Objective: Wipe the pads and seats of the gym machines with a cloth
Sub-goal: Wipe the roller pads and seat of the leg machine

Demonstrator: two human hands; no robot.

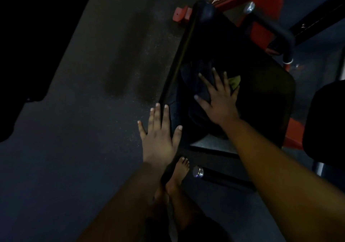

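A large black pad (265, 96) of a red-framed gym machine fills the middle right of the dim view. A dark cloth (196, 85) with a yellow-green patch lies on it. My right hand (218, 100) presses flat on the cloth, fingers spread. My left hand (160, 131) hovers flat with fingers apart at the pad's left edge, holding nothing; whether it touches the edge is unclear.
The red frame (259, 29) and a black padded handle (272, 25) rise at the top right. A chrome-capped black bar (199, 171) juts out near my bare foot (179, 174). Dark rubber floor (84, 129) spreads to the left. Another black pad (326, 126) is at the right edge.
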